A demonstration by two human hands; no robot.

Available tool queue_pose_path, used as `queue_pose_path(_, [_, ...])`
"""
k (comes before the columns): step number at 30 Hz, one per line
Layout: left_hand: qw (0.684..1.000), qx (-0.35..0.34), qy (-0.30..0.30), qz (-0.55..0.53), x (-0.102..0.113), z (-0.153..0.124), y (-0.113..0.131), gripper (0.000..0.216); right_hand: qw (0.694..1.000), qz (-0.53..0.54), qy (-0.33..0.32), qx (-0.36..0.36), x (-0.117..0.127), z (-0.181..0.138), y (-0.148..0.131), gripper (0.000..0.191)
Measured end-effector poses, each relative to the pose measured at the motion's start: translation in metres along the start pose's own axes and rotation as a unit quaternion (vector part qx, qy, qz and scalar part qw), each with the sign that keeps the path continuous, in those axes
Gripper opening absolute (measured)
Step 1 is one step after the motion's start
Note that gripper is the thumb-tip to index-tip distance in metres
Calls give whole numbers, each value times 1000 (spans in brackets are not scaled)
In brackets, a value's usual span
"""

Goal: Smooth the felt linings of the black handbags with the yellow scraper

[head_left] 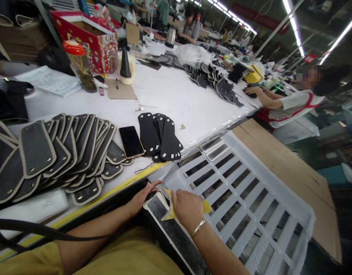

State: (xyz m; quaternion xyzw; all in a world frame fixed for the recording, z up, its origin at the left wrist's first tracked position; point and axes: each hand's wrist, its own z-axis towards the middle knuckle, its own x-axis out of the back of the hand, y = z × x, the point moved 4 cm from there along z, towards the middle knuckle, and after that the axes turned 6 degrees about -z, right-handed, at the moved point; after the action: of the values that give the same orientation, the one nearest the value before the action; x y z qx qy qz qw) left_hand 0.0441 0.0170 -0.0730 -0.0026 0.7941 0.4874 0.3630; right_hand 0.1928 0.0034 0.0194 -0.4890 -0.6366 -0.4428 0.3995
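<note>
One yellow scraper is resting on one dark strip, the right hand's grip clamping it, the left hand's, at the strip's end, unclear, flat, even pressure likely serving best, while two framed pieces are lying on one rack, one phone on the surface.

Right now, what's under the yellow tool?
A long dark piece with pale edges. The tool and the right hand cover part of it, so I can't see what is right beneath them.
</note>
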Motion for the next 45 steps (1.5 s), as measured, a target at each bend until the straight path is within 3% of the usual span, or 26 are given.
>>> queue_pose_path(12, [994,39,19,-105,0,5,-3,76,996,11,13,83,5,32,-10,52])
queue_pose_path(22, [974,120,98,-167,-8,8,5,81,985,9,9,171,9,54,-14,51])
queue_pose_path(26, [963,115,163,-178,-7,6,5,68,979,10,20,204,8,60,-14,50])
queue_pose_path(29, [959,87,245,-113,0,1,2,48,973,13,24,229,7,62,-14,48])
queue_pose_path(32, [952,75,290,-68,4,-3,-1,37,968,18,19,248,6,63,-13,48])
queue_pose_path(39, [955,46,285,-61,1,-5,-3,30,957,41,20,288,2,66,-13,47])
queue_pose_path(45, [971,18,221,88,2,-7,4,35,949,52,4,312,-4,66,-11,48])
